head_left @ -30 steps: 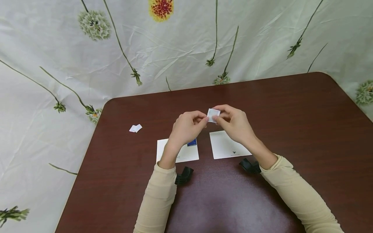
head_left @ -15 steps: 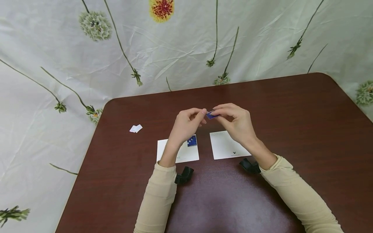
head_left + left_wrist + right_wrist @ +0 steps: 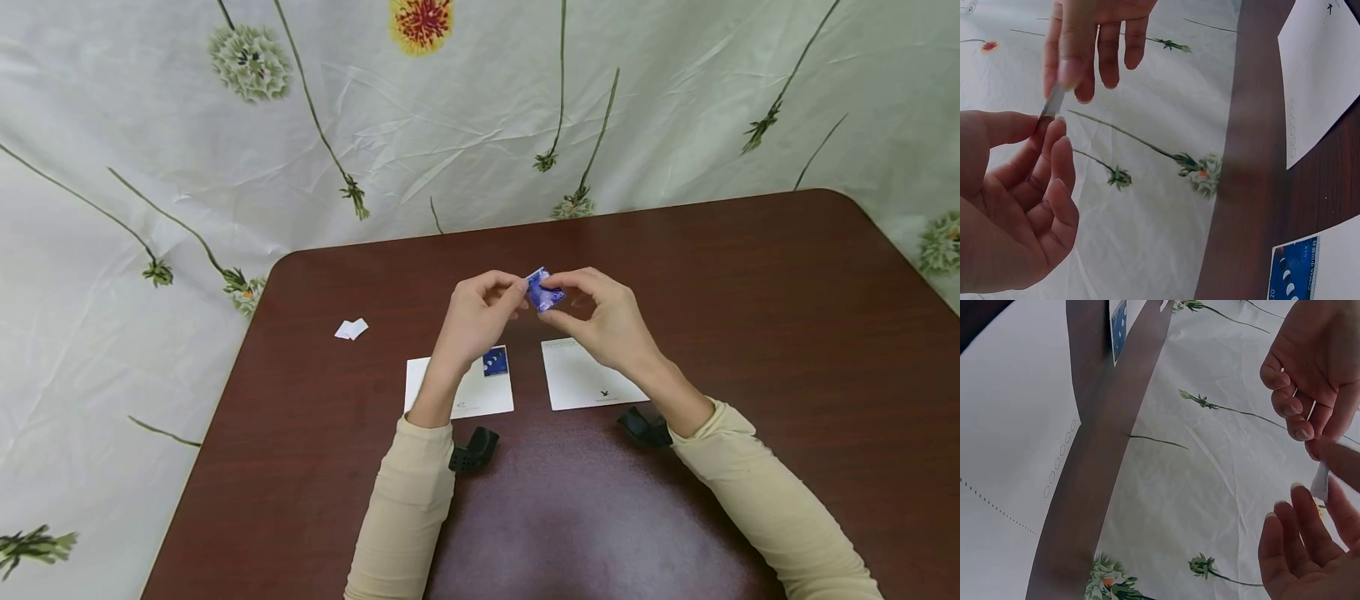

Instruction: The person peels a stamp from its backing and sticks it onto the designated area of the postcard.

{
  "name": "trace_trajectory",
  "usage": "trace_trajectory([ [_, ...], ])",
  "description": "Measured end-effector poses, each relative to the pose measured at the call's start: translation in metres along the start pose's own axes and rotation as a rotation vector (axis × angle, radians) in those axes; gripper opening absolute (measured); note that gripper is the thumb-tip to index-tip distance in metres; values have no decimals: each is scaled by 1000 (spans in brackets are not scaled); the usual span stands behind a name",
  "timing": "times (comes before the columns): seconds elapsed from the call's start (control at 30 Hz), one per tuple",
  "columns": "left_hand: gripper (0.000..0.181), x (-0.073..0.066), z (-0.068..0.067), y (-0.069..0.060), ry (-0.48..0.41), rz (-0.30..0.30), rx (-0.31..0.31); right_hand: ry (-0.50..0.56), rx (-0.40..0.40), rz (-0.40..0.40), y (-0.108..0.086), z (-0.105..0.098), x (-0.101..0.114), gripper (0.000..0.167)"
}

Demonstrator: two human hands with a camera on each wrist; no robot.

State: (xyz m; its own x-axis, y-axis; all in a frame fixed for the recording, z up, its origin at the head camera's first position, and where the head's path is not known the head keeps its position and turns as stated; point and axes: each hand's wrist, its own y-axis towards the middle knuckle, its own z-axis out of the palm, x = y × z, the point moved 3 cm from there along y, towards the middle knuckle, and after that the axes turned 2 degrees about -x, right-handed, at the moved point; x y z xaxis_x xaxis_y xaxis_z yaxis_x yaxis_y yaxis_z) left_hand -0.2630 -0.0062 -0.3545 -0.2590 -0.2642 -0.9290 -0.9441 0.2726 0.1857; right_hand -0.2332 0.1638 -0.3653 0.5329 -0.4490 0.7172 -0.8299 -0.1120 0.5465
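A small blue postage stamp [image 3: 542,293] is held up above the far part of the table, its printed face showing in the head view. My left hand [image 3: 480,312] pinches its left corner between thumb and forefinger. On the other side my right hand [image 3: 603,315] grips its right edge, forefinger above and thumb below. Both wrist views show the stamp [image 3: 1052,103] nearly edge-on between the fingertips, its pale back [image 3: 1319,482] in sight from the right wrist. Under my left wrist lies a white envelope [image 3: 491,402] bearing another blue stamp [image 3: 495,362] at its upper right corner.
A second white envelope [image 3: 581,379], printed with a small dark bird mark, lies under my right hand. Two small white paper pieces [image 3: 351,329] rest at the left on the dark brown table [image 3: 712,275]. A flower-printed cloth [image 3: 465,125] hangs behind the table's far edge.
The held stamp has been turned from its white back to its blue face. My right hand's finger and thumb have spread along its edge; the left hand has lifted slightly.
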Motion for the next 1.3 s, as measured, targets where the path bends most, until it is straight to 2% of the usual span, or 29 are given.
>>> trace_trajectory([
  [0.13, 19, 0, -1, 0, -38, 15, -33, 53, 27, 76, 0, 0, 0, 33],
  [0.23, 19, -2, 0, 0, -67, 11, -36, 134, 5, 128, 1, -1, -1, 33],
  [0.33, 20, -2, 1, 0, -73, -3, -11, 209, -41, 173, 1, -4, -2, 34],
  [0.47, 19, -1, 5, -1, -14, -31, 73, 256, -117, 200, 2, -9, -2, 34],
  [0.57, 16, -1, 10, -2, 32, -38, 160, 276, -151, 197, 2, -11, -2, 33],
  [0.73, 17, -1, 19, -4, 60, -28, 298, 311, -164, 190, 2, -11, -2, 31],
  [0.83, 20, 0, 21, -4, 63, -22, 331, 310, -150, 179, 2, -10, -2, 29],
  [0.9, 21, 0, 19, -4, 66, -20, 302, 282, -130, 160, 2, -10, -2, 28],
  [1.1, 19, -2, 12, -3, 60, 14, 126, 188, -78, 107, 2, -8, 0, 26],
  [1.3, 18, -5, 13, -3, 16, 40, -25, 170, -45, 167, 1, -6, 0, 29],
])
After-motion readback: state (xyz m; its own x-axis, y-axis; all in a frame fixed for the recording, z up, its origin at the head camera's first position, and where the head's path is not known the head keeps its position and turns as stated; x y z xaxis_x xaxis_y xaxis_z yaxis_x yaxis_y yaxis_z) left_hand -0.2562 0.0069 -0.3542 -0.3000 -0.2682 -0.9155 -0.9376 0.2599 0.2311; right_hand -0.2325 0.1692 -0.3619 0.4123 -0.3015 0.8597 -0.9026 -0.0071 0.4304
